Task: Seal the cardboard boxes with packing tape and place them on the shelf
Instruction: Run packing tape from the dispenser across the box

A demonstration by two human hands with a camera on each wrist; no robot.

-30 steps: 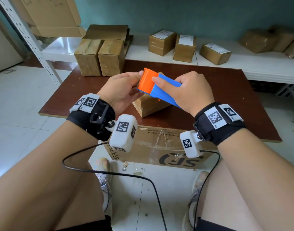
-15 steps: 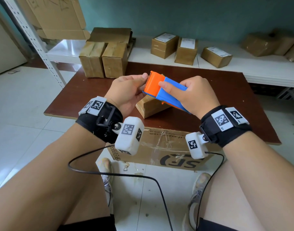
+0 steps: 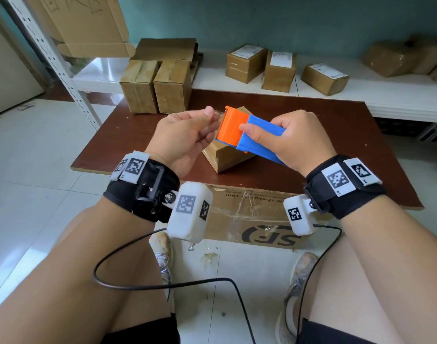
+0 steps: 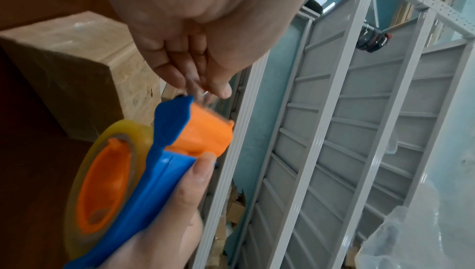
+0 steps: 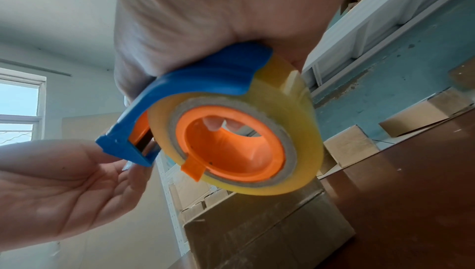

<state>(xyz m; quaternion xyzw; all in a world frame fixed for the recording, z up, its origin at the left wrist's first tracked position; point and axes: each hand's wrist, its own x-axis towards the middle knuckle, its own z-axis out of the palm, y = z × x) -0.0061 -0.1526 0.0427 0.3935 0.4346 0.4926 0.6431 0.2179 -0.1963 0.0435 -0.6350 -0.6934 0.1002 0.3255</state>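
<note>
Right hand (image 3: 292,142) clamped round blue-orange tape dispenser (image 3: 247,132), left hand (image 3: 185,137) pinching the tape end at its mouth, both above small cardboard box (image 3: 227,157) on tabletop (image 3: 361,135).

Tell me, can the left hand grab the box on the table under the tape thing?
Probably yes. The left hand is right above the box, with nothing between them. But its fingertips seem busy pinching the tape end at the dispenser, so it would likely let go first.
</note>
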